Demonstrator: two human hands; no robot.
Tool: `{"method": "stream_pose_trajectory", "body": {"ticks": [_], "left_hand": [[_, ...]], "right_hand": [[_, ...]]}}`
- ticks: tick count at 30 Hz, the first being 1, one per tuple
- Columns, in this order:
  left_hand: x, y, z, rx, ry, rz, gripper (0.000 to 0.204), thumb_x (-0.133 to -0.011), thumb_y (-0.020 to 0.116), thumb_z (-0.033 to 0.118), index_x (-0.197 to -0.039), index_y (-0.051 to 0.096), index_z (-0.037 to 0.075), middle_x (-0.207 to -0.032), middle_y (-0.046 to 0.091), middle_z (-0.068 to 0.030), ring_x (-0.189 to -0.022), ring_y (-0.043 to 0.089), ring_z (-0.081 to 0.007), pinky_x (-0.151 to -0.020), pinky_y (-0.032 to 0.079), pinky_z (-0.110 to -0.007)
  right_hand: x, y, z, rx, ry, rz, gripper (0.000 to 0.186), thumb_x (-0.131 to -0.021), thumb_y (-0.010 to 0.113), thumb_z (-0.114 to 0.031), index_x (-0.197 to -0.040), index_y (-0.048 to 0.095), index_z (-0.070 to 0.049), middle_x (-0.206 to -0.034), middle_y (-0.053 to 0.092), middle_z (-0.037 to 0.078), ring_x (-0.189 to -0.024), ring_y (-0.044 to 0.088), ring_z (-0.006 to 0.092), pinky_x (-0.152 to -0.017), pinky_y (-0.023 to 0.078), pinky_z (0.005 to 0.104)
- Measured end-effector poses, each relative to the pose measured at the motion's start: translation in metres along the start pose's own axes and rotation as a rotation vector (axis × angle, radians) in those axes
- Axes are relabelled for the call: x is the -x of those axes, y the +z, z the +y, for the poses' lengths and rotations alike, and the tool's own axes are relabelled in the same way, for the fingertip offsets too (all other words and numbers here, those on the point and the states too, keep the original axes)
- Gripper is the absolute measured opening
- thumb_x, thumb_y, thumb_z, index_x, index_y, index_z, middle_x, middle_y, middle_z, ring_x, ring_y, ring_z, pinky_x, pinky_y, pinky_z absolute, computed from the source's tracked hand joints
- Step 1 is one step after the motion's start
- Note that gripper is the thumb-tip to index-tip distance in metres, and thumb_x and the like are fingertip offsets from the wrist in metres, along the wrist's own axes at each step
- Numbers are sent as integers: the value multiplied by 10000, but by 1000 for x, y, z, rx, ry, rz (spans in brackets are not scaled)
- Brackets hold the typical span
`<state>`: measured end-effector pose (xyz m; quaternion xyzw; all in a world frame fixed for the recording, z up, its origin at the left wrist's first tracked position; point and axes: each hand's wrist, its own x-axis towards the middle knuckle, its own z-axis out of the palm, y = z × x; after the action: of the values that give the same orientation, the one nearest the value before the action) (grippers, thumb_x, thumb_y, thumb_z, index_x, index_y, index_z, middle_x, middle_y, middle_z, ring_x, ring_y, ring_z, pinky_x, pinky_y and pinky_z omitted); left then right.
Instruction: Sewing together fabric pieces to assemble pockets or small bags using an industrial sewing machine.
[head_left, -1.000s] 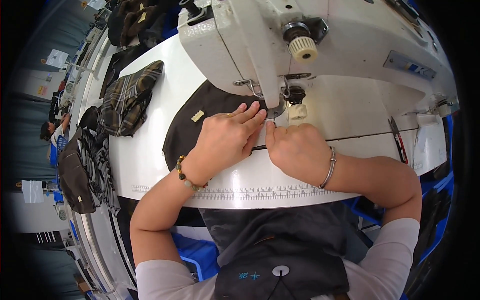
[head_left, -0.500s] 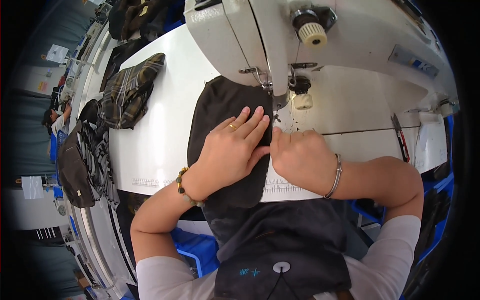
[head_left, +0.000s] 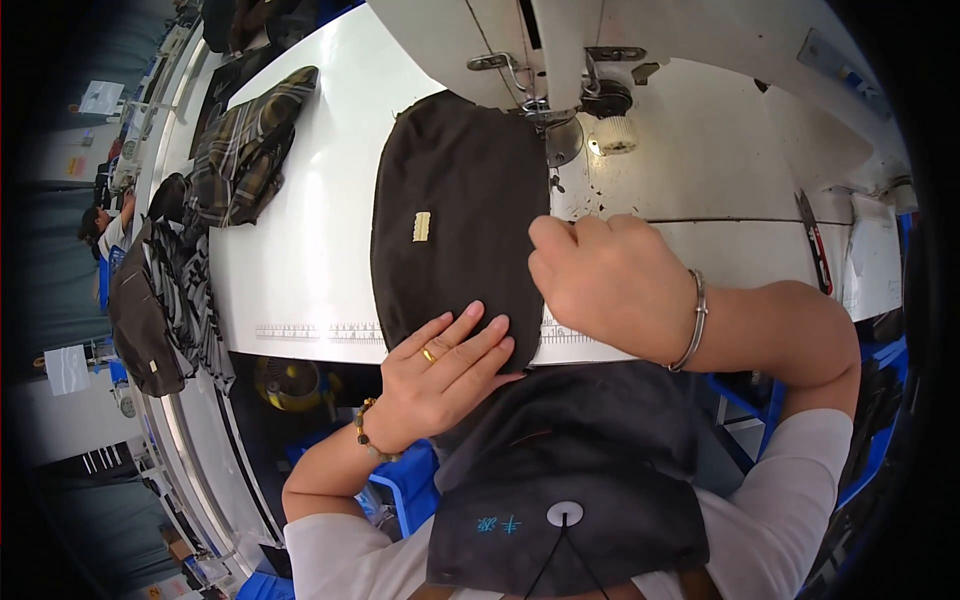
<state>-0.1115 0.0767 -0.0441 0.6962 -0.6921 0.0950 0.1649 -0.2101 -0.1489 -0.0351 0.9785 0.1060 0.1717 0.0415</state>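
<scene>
A dark brown fabric piece (head_left: 455, 190) with a small pale label (head_left: 421, 226) lies lengthwise at the needle and presser foot of the white sewing machine (head_left: 540, 70). My left hand (head_left: 438, 380) rests on its near end, fingers stretched out and lying on the cloth. Beside the right edge of that piece is my right hand (head_left: 605, 285), fingers curled closed; their tips are partly hidden, so what they hold is unclear.
Folded plaid cloth (head_left: 245, 150) and a heap of dark and striped pieces (head_left: 150, 310) lie to the left. Red-handled snips (head_left: 817, 255) are at the right. A blue bin (head_left: 408, 475) is below the table edge. Another person (head_left: 100, 230) works at the far left.
The fabric piece has turned lengthwise and now shows its label again. My left hand has slid toward me to its near end. My right hand has shifted slightly up and right. The view has shifted.
</scene>
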Motion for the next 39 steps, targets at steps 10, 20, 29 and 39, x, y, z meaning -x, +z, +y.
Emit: {"method": "stream_pose_trajectory", "body": {"ticks": [10,20,29,39], "left_hand": [[-5,-18,0,-67,73,118,164,-785,770,141,-914,730,47,-946,738,-77,-907,724,-197,-830,568,-324],[-5,-28,2,-92,83,113,141,-814,720,109,-937,736,42,-986,740,-88,-928,721,-205,-852,559,-324],[-12,-30,7,-145,68,146,163,-848,654,90,-984,740,61,-1039,738,-72,-992,710,-224,-898,540,-334],[-25,-43,-11,123,51,-322,316,-823,659,131,-1120,707,33,-1167,704,-107,-1170,642,-289,-1027,468,-435]], "right_hand": [[2,-8,-9,-176,-165,183,115,-707,658,-180,-647,592,-108,-724,450,14,-538,511,104,-434,397,236],[6,-7,-22,-175,-350,436,139,-732,632,-169,-702,641,-33,-749,590,98,-577,524,163,-458,403,240],[9,-6,-22,-56,-432,532,131,-760,614,-113,-754,656,11,-739,639,142,-540,544,140,-449,369,215],[19,-11,-37,-94,-384,184,192,-707,613,-153,-709,668,31,-707,651,214,-529,593,180,-434,413,243]]}}
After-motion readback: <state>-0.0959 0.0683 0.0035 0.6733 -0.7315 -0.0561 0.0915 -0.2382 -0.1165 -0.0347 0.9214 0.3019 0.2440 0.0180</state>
